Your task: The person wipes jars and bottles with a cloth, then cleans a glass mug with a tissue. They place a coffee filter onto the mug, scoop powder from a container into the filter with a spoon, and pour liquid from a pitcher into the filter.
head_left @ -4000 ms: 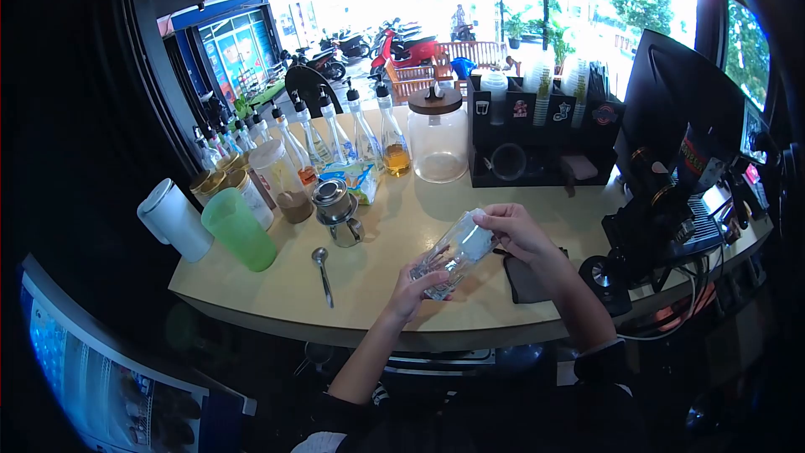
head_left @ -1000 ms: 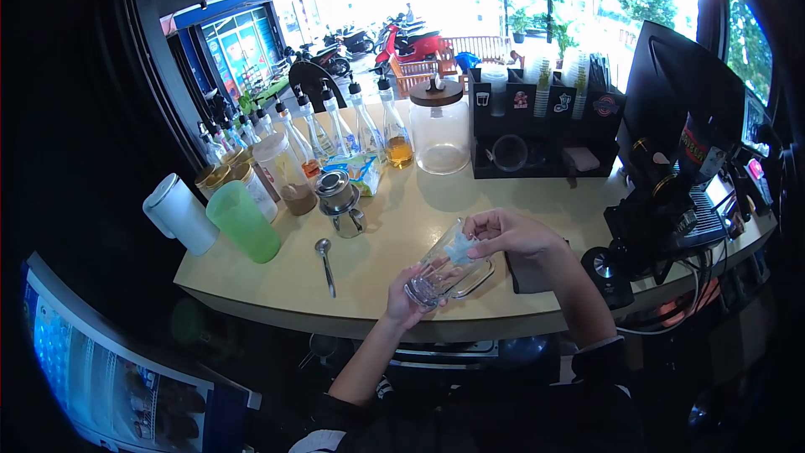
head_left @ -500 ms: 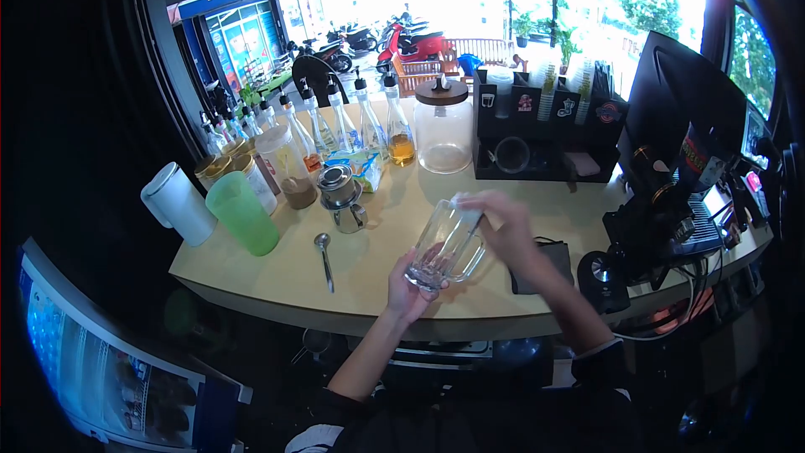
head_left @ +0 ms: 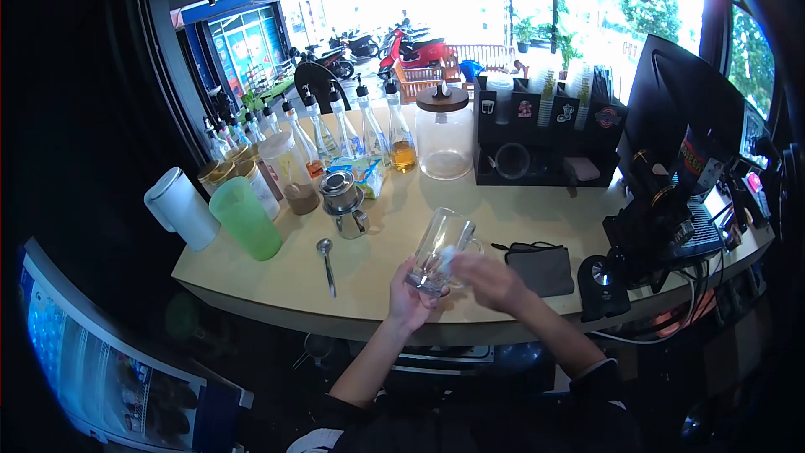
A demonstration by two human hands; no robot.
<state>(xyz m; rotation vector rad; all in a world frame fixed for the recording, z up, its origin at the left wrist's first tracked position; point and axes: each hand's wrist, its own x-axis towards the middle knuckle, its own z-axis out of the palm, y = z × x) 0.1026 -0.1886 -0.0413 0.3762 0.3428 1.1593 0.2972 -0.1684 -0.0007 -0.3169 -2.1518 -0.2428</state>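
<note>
My left hand (head_left: 409, 300) is closed around the base of a clear glass mug (head_left: 444, 233), tilted above the near part of the counter. The mug's handle faces right and is partly hidden. Against the mug's lower side is my right hand (head_left: 489, 280), slightly blurred, with its fingers closed on a small white wad (head_left: 448, 257) that looks like tissue. A metal spoon (head_left: 328, 267) lies to the left. Behind it a metal drip coffee filter (head_left: 339, 191) sits on a glass cup (head_left: 352, 223).
A green pitcher (head_left: 245, 220), a white jug (head_left: 179, 208), a powder container (head_left: 289, 173) and several pump bottles (head_left: 402, 151) stand left. Behind the mug are a lidded glass jar (head_left: 444, 138) and a black cup organizer (head_left: 545, 147). A grey pouch (head_left: 539, 271) and coffee machine (head_left: 662, 210) are right.
My right hand has moved down from the mug's rim to its lower side, with the white wad. The mug sits slightly lower in my left hand's grip, which stays closed.
</note>
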